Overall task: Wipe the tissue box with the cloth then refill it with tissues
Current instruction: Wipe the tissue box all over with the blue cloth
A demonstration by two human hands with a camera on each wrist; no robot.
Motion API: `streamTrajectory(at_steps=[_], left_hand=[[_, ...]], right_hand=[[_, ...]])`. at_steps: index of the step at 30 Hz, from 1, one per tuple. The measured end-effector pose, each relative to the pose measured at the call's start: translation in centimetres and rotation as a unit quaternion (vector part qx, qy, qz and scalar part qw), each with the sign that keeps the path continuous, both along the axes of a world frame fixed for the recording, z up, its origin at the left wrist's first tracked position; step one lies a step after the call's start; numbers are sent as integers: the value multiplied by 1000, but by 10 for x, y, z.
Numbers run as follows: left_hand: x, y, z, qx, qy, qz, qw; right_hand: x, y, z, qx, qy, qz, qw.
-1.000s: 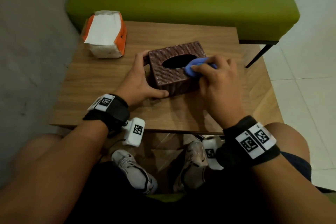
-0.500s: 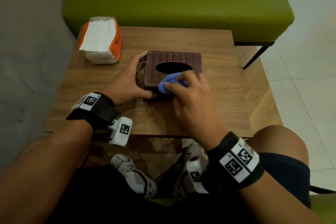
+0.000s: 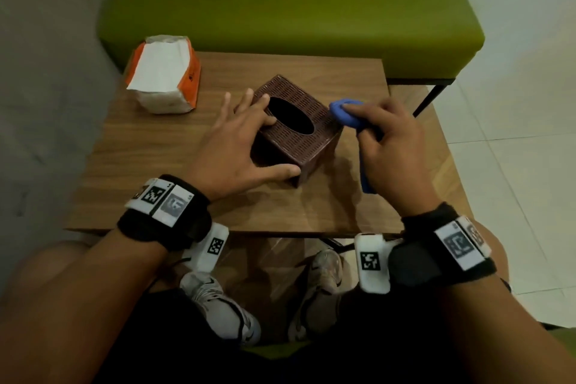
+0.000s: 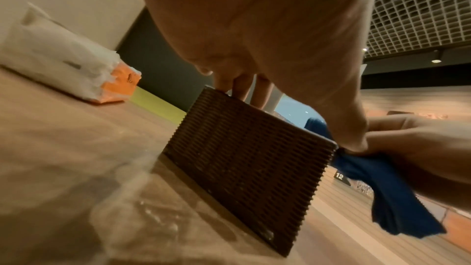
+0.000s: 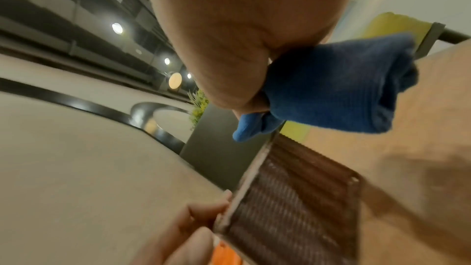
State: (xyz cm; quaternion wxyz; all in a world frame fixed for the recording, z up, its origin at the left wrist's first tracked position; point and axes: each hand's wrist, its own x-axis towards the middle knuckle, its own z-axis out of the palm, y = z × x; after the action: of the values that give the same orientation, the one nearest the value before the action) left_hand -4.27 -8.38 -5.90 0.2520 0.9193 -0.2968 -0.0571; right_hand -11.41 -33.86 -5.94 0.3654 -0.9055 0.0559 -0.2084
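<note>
- A small wooden table (image 3: 149, 146) stands in front of a green bench (image 3: 280, 3), with pale floor tiles (image 3: 514, 140) off to the right.
- At the table's far left corner lies an orange pack of tissues (image 3: 163, 73), white sheets showing through its torn top; it sits well apart from the hands.
- Under the near edge of the table you can see the person's two grey sneakers (image 3: 218, 305).
- Black wrist straps (image 3: 162, 212) carrying printed markers are on both forearms.
- The brown woven tissue box (image 3: 293, 131) sits near the middle of the table, turned so one corner points toward the person, its oval slot facing up and dark inside.
- Nothing lies between the box and either hand; the tissue pack is off to the far left.
- The left hand (image 3: 237, 146) is spread over the box's left side: fingers lie fairly straight across the top beside the slot, and the thumb presses against the near side wall close to the near corner.
- The right hand (image 3: 389, 146) is just right of the box, fingers curled around a bunched blue cloth (image 3: 346, 112).
- The cloth's bunched end sits at the box's upper right edge; whether it actually touches, I can't tell.
- A loose tail of cloth hangs down below the right palm toward the tabletop.
</note>
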Motion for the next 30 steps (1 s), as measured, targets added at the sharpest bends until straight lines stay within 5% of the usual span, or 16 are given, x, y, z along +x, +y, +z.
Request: streamTrajectory(at_steps=[4, 11, 15, 19, 24, 28, 30], left_hand=[[9, -8, -5, 59, -26, -10, 998], [19, -7, -37, 5, -89, -6, 996], [23, -6, -40, -18, -91, -18, 996], [23, -6, -41, -20, -98, -15, 995], [25, -4, -46, -74, -93, -18, 993], [24, -5, -43, -42, -85, -15, 995], [24, -6, -44, -47, -83, -16, 995]], right_hand=[[-2, 7, -23, -46, 19, 68, 996], [-11, 36, -31, -125, 5, 41, 991], [-24, 61, -37, -174, 1, 133, 976], [-8, 49, -33, -106, -12, 4, 994], [-25, 87, -35, -174, -6, 138, 975], [-8, 39, -34, -105, -7, -13, 994], [-11, 57, -30, -134, -7, -6, 991]])
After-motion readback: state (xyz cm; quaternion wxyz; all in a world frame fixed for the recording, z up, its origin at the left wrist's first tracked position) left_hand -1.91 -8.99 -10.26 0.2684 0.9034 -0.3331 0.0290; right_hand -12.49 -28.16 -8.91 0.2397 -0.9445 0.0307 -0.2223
